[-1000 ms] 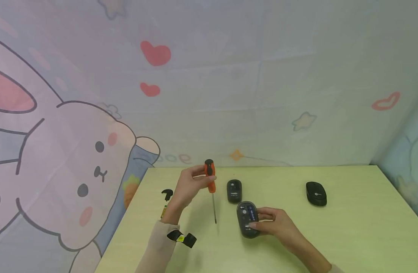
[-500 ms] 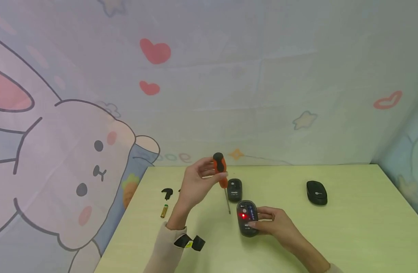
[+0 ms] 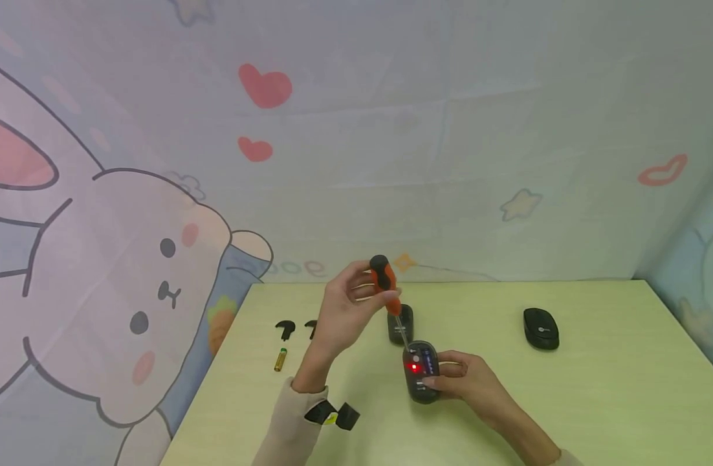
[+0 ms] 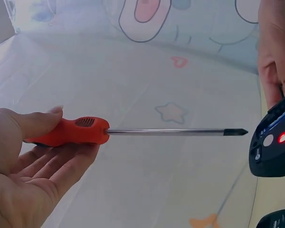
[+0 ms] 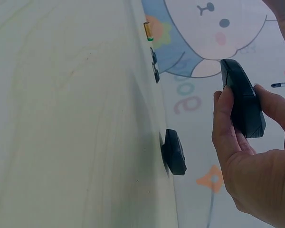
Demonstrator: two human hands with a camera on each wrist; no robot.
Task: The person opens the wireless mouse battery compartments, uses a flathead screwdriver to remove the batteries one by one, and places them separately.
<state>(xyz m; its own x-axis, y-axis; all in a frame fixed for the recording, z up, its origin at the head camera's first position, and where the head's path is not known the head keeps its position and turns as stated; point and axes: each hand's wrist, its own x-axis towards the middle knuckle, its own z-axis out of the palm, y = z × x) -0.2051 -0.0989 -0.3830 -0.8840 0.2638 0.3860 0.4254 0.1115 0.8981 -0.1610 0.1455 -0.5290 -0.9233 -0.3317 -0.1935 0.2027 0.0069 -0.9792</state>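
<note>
My left hand (image 3: 347,310) grips a screwdriver (image 3: 383,277) by its orange and black handle. The cross-shaped tip points at a dark computer mouse (image 3: 417,388), and the left wrist view shows a small gap between them. My right hand (image 3: 470,388) holds this mouse above the table by its sides, thumb on the underside, which faces up. A red light glows on that underside, beside an open battery slot (image 4: 275,116). In the right wrist view the mouse (image 5: 244,102) is seen edge-on between thumb and fingers.
Behind the held mouse lies another mouse (image 3: 400,327), underside up. A black mouse (image 3: 541,329) rests at the right of the table (image 3: 613,388). Two small black curved pieces (image 3: 286,329) and a battery (image 3: 280,360) lie at the left. A printed cloth (image 3: 449,162) hangs behind.
My left hand has moved right and slightly up with the screwdriver, its tip now near the held mouse. The red light has come on. The battery and second black piece have come into view.
</note>
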